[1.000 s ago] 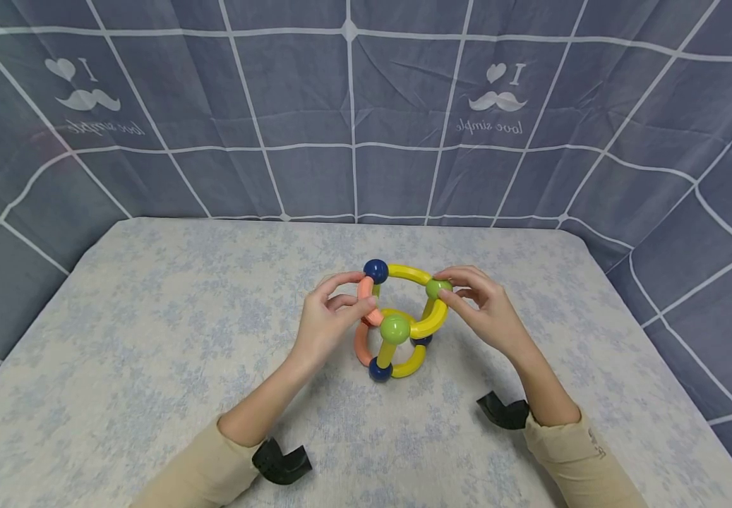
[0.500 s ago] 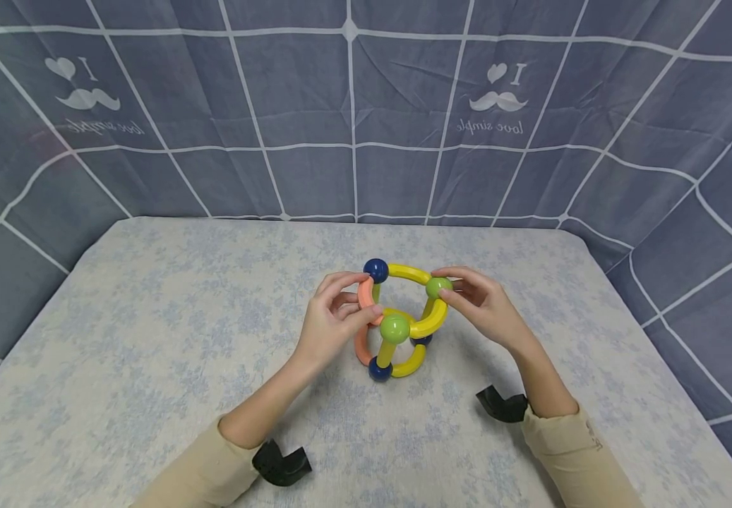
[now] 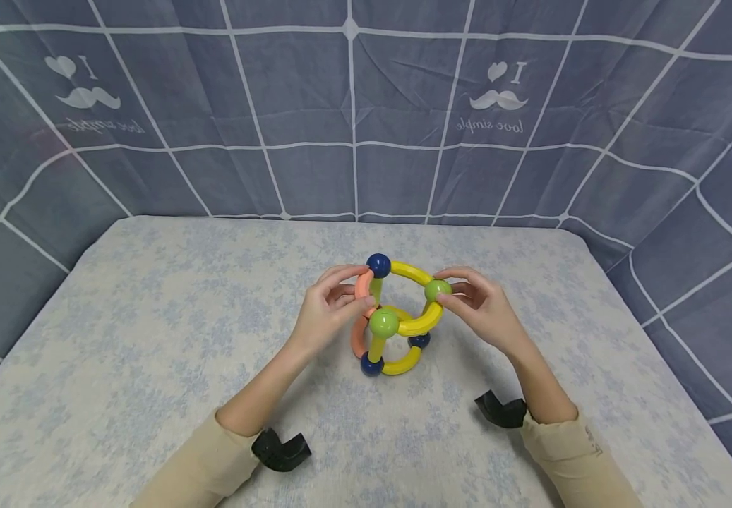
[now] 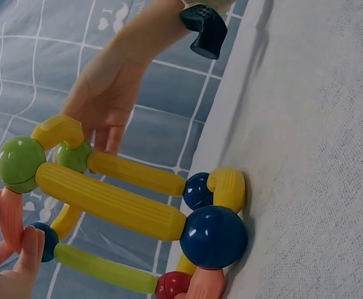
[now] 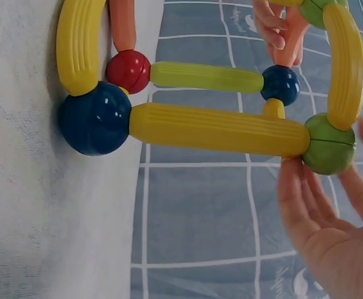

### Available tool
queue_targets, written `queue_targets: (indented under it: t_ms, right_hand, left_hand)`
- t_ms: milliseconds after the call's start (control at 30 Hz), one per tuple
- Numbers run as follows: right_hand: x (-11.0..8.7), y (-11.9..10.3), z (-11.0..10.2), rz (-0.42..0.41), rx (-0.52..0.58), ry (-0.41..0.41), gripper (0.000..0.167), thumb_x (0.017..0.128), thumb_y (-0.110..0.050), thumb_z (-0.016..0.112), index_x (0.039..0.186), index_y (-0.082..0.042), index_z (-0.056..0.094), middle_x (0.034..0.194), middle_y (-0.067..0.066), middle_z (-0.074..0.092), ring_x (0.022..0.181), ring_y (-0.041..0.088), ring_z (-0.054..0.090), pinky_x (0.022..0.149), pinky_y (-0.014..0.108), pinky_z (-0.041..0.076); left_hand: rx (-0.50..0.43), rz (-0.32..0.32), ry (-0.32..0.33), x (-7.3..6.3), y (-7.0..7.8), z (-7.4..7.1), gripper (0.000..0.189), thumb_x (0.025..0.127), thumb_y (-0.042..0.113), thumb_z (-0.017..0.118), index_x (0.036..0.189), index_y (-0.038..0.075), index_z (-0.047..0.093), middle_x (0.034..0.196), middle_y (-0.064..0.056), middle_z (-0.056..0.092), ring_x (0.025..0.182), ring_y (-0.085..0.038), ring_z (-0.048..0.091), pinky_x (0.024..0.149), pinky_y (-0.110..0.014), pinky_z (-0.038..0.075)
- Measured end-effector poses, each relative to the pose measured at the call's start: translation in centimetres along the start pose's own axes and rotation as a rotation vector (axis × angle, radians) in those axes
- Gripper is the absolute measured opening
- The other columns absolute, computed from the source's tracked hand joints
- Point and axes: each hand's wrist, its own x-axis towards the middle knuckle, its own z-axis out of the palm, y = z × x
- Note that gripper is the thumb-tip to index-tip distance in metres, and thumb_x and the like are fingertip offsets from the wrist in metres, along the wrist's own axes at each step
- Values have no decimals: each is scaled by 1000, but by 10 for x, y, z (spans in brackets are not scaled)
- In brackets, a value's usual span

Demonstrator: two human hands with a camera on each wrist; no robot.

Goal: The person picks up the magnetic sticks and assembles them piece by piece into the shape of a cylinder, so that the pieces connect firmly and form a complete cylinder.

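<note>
A ball-and-rod building toy stands on the table as two stacked rings joined by upright rods. My left hand point(image 3: 324, 317) pinches the orange curved rod point(image 3: 362, 286) of the upper ring between thumb and fingers. On the other side, my right hand point(image 3: 486, 310) grips a green ball point(image 3: 437, 291). A second green ball point(image 3: 384, 324) and a dark blue ball point(image 3: 378, 265) complete the upper ring, with yellow curved rods point(image 3: 421, 321) between. Below, the right wrist view shows a red ball point(image 5: 129, 71), a blue ball point(image 5: 95, 118), a yellow upright rod point(image 5: 219, 129) and a lime-green one point(image 5: 206, 76).
The table point(image 3: 169, 317) has a pale floral cover. Behind it and at the sides hangs a grey-blue checked curtain point(image 3: 302, 92). Each wrist carries a black curved mount point(image 3: 281, 451) near the beige sleeve.
The toy has turned slightly in my hands: its front green ball and the blue ball beneath have shifted left, while the back blue ball has moved a little away. Both hands keep their hold.
</note>
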Motion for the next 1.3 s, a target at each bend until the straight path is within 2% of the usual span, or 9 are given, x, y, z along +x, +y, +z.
queue_targets:
  t_ms: [100, 200, 267, 367, 567, 767, 933, 1300]
  right_hand:
    - [6, -1, -1, 143, -27, -2, 33, 94, -20, 51, 123, -3, 52, 123, 15, 52, 100, 11, 57, 83, 27, 50]
    - [14, -3, -1, 275, 4, -37, 44, 96, -37, 44, 127, -8, 50, 121, 14, 55, 103, 17, 57, 90, 33, 47]
    - [20, -3, 1, 329, 51, -65, 49, 95, -43, 42, 128, -8, 49, 118, 17, 57, 102, 22, 58, 92, 37, 46]
    - [24, -3, 3, 366, 115, -89, 51, 94, -43, 44, 129, -6, 48, 113, 22, 59, 97, 24, 62, 89, 37, 48]
    - [25, -6, 3, 361, 145, -62, 46, 94, -37, 48, 130, -7, 48, 116, 19, 58, 94, 16, 63, 81, 29, 51]
    - [25, -7, 2, 335, 143, -47, 46, 94, -35, 51, 129, -7, 48, 117, 17, 58, 95, 16, 63, 81, 27, 51]
    - [25, -6, 2, 350, 150, -36, 45, 93, -34, 51, 129, -7, 48, 118, 18, 57, 94, 14, 63, 82, 26, 50]
    - [24, -8, 2, 347, 165, -26, 46, 93, -34, 52, 129, -6, 49, 117, 18, 58, 95, 16, 63, 84, 25, 50]
  left_hand:
    - [-2, -4, -11, 1, 1, 1, 42, 82, -1, 63, 122, -5, 53, 123, -15, 46, 95, -26, 56, 83, -23, 50]
    - [9, 1, -10, 1, 1, 1, 42, 82, -1, 63, 122, -5, 53, 127, -14, 44, 98, -29, 54, 85, -24, 48]
    - [32, 12, -10, 2, 1, 2, 42, 82, 0, 63, 123, -5, 53, 131, -14, 42, 103, -29, 53, 88, -26, 47]
    - [60, 23, -13, 2, 1, 3, 43, 83, 0, 62, 124, -4, 52, 135, -13, 41, 110, -28, 50, 92, -31, 44]
    - [62, 26, -21, 3, 2, 4, 44, 83, 0, 62, 125, -4, 52, 136, -13, 43, 115, -27, 48, 95, -37, 42]
    - [52, 19, -22, 2, 4, 5, 45, 83, 0, 62, 126, -5, 51, 136, -14, 42, 115, -27, 48, 93, -30, 44]
    - [13, 6, -25, 2, 5, 6, 46, 83, -2, 61, 127, -7, 49, 138, -15, 41, 118, -28, 47, 93, -26, 44]
    - [-61, -14, -23, 2, 1, 6, 47, 83, -3, 60, 128, -8, 47, 139, -15, 39, 121, -28, 45, 99, -38, 39]
